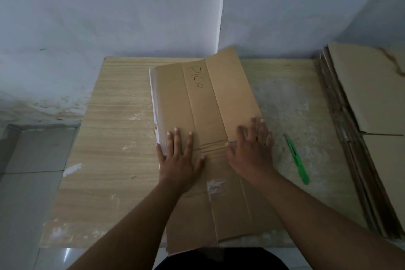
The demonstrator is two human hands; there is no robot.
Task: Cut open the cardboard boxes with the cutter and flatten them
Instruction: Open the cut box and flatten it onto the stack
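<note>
Flattened cardboard box (pixel 203 98) lies mid-way across the wood-grain table (pixel 114 116), long side running away from the person, near end reaching just past the table's front edge. Both hands are on it, palms down, fingers straight & spread, pressing w/o gripping anything. The left hand (pixel 178 160) is on the box's left panel, close to its left edge. The right hand (pixel 252 153) is on the right panel, w/ fingertips reaching the box's right edge. Btwn the two hands a few crosswise creases wrinkle the box's middle panel. Farther up that panel, "PICO" (pixel 195 76) is handwritten in dark pen. A strip of shiny clear tape (pixel 154 98) runs down the box's left edge. The box's far right corner lifts a little toward the wall (pixel 109 6) behind it, pale blue-grey w/ a vertical corner line. The green cutter (pixel 297 160) lies on the table just right of the box, near the right hand but not touching it, thin dark tip pointing away from the person. Further right of the box, past the cutter, sits a stack of flattened cardboard (pixel 361 98); can't tell if it rests on the table. Left of the box, beyond the table edge, are grey floor tiles (pixel 28 160).
</note>
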